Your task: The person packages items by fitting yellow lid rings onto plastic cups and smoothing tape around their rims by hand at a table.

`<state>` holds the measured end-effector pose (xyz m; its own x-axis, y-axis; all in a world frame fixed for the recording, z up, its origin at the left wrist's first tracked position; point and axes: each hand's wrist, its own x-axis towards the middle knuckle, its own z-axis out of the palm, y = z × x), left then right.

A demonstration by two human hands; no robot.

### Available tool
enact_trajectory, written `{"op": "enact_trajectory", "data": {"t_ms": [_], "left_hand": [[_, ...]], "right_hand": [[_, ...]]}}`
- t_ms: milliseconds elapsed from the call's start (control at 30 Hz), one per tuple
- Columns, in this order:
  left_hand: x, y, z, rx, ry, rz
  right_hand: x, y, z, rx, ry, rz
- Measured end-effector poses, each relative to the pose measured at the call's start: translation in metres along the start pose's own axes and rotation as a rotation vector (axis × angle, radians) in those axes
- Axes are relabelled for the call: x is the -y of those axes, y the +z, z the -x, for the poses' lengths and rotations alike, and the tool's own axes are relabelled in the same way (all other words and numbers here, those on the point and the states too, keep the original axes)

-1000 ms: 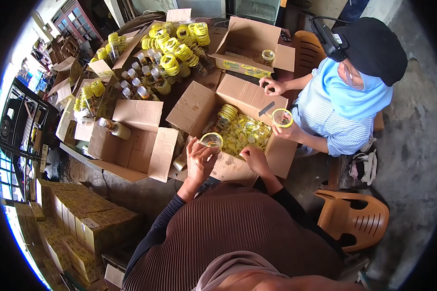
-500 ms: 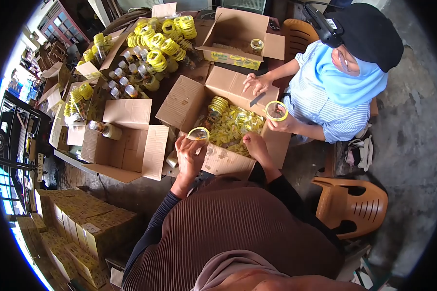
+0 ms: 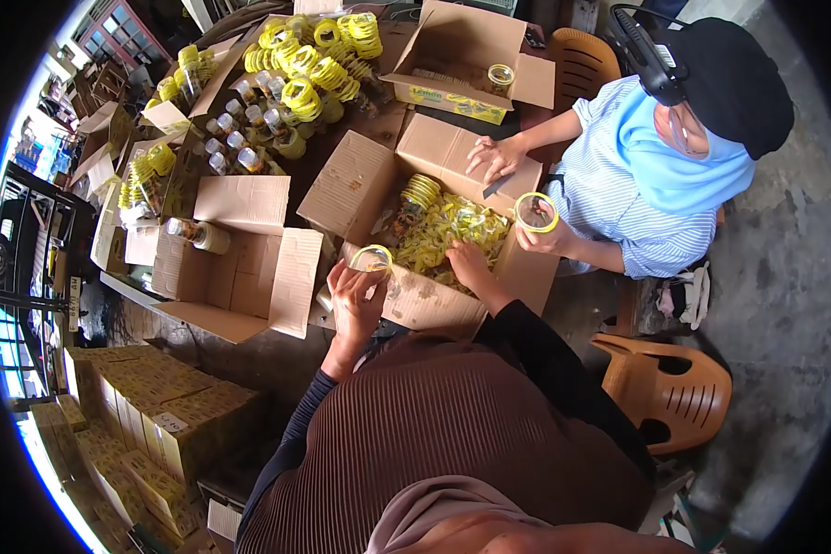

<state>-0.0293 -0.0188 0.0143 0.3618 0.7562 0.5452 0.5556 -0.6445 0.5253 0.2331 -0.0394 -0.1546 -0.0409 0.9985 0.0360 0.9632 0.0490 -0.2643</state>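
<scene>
My left hand (image 3: 356, 300) is closed around a clear plastic jar (image 3: 371, 258) with a yellow rim, held above the near left edge of an open cardboard box (image 3: 425, 307). Small yellow-and-clear wrapped packets (image 3: 452, 222) fill much of that box. A stack of yellow-rimmed jars (image 3: 419, 196) lies in its far left corner. My right hand (image 3: 472, 266) reaches over the near side, its fingers stretched down onto the packets; the fingertips are partly hidden among them.
Across the box, a co-worker (image 3: 632, 185) holds a yellow-rimmed jar (image 3: 536, 213) and a dark flat blade-like piece (image 3: 498, 186). Other open cartons (image 3: 291, 282) stand left and behind. Many yellow-rimmed jars (image 3: 303, 60) crowd the table's back. An orange chair (image 3: 669, 392) stands at right.
My right hand has moved left and deeper into the box, down onto the packets. My left hand still holds the jar in nearly the same place. The view has shifted slightly.
</scene>
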Motion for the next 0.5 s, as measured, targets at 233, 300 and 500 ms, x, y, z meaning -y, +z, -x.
{"op": "enact_trajectory", "data": {"t_ms": [233,300,500], "left_hand": [[0.005,-0.001,0.004,0.007,-0.022,0.009],[0.005,-0.001,0.004,0.008,-0.025,0.012],[0.006,-0.006,0.006,-0.011,0.016,-0.001]], "right_hand": [[0.002,-0.014,-0.006,0.184,0.089,-0.025],[0.003,-0.012,-0.003,0.177,0.108,-0.043],[-0.006,0.005,-0.002,-0.043,-0.013,0.021]]}}
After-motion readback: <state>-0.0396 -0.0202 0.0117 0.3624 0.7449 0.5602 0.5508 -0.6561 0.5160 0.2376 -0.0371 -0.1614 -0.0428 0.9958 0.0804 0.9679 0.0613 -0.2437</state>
